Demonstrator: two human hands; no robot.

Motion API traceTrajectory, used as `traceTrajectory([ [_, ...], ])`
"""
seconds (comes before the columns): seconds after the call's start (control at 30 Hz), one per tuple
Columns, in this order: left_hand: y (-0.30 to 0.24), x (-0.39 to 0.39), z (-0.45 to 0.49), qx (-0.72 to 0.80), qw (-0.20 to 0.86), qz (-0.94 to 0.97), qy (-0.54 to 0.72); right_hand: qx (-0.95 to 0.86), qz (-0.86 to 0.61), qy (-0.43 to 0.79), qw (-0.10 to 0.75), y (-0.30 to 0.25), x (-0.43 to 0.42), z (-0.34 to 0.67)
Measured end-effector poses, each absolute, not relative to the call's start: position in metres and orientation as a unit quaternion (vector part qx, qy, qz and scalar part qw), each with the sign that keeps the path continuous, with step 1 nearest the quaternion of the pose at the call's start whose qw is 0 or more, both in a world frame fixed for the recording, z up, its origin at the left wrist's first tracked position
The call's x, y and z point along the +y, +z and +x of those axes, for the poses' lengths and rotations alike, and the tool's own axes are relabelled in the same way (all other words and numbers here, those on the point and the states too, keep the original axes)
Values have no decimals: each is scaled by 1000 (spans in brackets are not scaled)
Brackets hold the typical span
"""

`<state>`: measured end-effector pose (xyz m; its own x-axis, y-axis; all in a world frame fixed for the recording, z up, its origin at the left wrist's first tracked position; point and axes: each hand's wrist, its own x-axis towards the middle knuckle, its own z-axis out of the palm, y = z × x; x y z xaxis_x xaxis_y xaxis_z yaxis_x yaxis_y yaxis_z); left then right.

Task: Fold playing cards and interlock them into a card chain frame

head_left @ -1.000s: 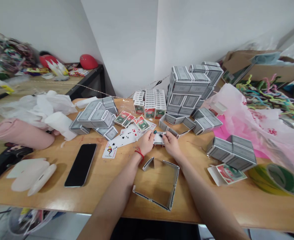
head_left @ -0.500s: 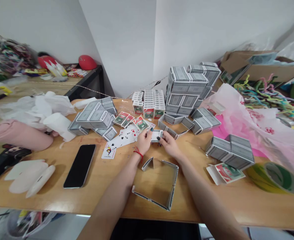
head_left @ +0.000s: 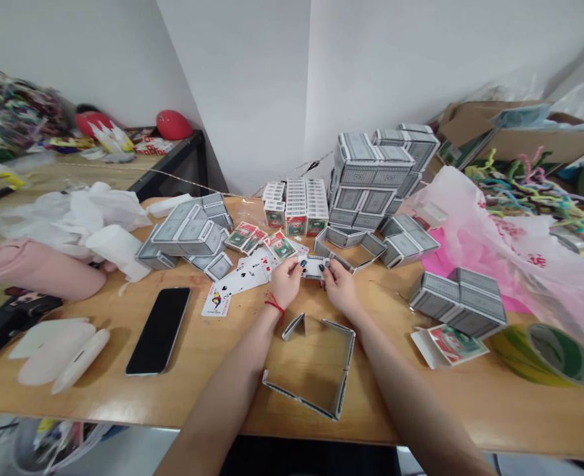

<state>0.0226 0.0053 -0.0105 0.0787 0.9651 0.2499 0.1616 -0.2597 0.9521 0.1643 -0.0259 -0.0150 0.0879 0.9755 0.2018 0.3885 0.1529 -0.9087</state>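
A playing card [head_left: 314, 266] is held level between my two hands above the table. My left hand [head_left: 286, 281] pinches its left end and my right hand [head_left: 338, 284] its right end. Whether it is one card or more I cannot tell. Nearer to me, between my forearms, stands a frame of folded cards [head_left: 344, 373] with a separate bent card [head_left: 294, 326] at its far left corner. Loose playing cards [head_left: 242, 276] lie fanned to the left of my left hand. Just beyond my right hand stands another open card frame [head_left: 366, 254].
A tall stack of card blocks [head_left: 356, 175] rises at the back right; more card blocks [head_left: 187, 228] sit at left. Card boxes [head_left: 295, 208] line the back. A phone [head_left: 159, 330] lies left. Green-yellow tape [head_left: 514, 354] and an opened card box [head_left: 453, 345] are at right.
My right hand has shifted slightly right, and more of the card shows between my fingers. The other things on the table have stayed put.
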Motion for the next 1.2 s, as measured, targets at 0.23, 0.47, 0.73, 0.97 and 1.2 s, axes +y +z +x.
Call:
traceTrajectory([
  [0.23,-13,8,19,442,405,600,529,-612,-585,278,453,-14,-27,164],
  [0.47,-13,8,16,462,382,613,515,-633,-587,231,449,-14,-27,164],
  [0.73,-12,5,18,466,356,621,520,-648,-592,196,437,-16,-29,164],
  [0.97,-8,3,18,473,338,627,519,-683,-590,128,411,-17,-35,161],
  [1.2,-10,1,19,520,252,659,481,-775,-539,-5,331,-14,-42,154],
])
